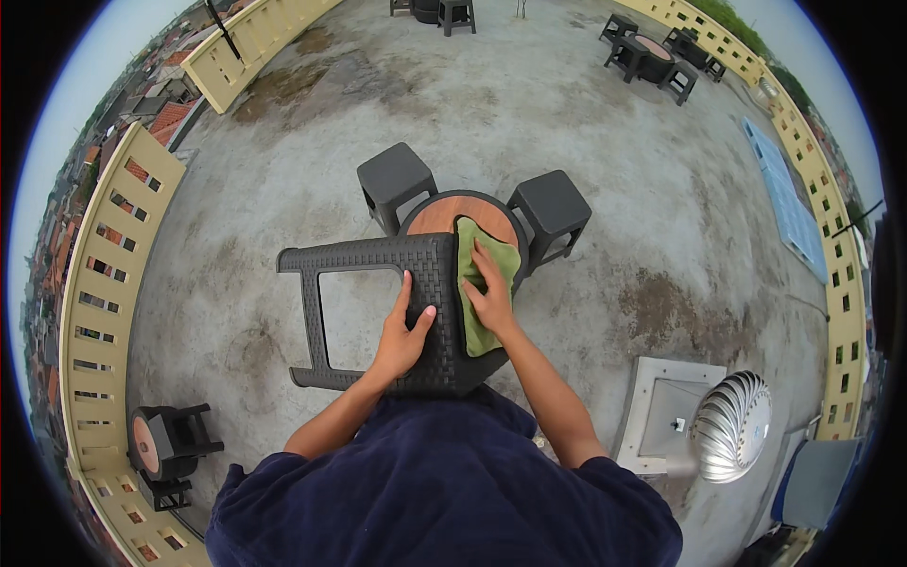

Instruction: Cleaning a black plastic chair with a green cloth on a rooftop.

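A dark grey plastic stool (378,255) with a woven pattern lies on its side before me, its legs pointing left and its seat facing right. My left hand (404,335) rests on the woven side near the seat, thumb and forefinger spread apart. Over the seat hangs a green cloth (484,326). My right hand (489,293) lies flat on that cloth with its fingers stretched out, pressing it against the seat. Just beyond the stool is a round table (463,208) with a wood-brown top, partly hidden by the stool and cloth.
Two more grey stools, one left (395,175) and one right (551,203), flank the round table. A metal turbine vent (732,425) and a pale hatch (652,416) are at the lower right. Yellow parapet walls (104,283) bound the concrete roof. Another table set (652,57) stands far right.
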A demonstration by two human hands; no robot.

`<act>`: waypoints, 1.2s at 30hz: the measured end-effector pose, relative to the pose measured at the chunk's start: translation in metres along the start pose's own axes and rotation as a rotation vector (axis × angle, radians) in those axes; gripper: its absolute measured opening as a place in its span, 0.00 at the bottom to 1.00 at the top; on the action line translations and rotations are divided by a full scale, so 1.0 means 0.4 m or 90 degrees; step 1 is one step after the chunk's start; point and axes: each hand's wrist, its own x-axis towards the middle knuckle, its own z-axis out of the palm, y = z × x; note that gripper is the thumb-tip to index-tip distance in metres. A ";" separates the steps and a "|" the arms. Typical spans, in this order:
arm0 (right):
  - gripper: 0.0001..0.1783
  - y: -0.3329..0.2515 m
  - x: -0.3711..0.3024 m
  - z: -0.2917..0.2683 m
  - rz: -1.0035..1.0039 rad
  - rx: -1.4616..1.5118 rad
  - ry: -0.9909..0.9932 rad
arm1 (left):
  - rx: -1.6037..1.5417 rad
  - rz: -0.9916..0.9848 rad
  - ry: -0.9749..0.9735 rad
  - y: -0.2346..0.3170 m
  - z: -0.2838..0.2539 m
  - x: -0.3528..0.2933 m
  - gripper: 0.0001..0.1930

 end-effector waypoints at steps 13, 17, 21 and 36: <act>0.37 -0.100 0.045 0.120 -0.033 -0.098 -0.021 | -0.241 -0.141 -0.017 -0.028 -0.054 0.004 0.33; 0.28 -0.271 0.135 0.128 -0.190 -0.348 -0.267 | -0.470 -0.269 0.079 -0.051 -0.060 -0.012 0.28; 0.24 -0.210 0.041 0.170 -0.311 -0.377 -0.409 | -0.703 -0.303 0.068 -0.067 -0.093 -0.004 0.26; 0.26 -0.236 0.000 0.190 -0.247 -0.447 -0.442 | -0.802 -0.390 0.005 -0.085 -0.176 -0.007 0.50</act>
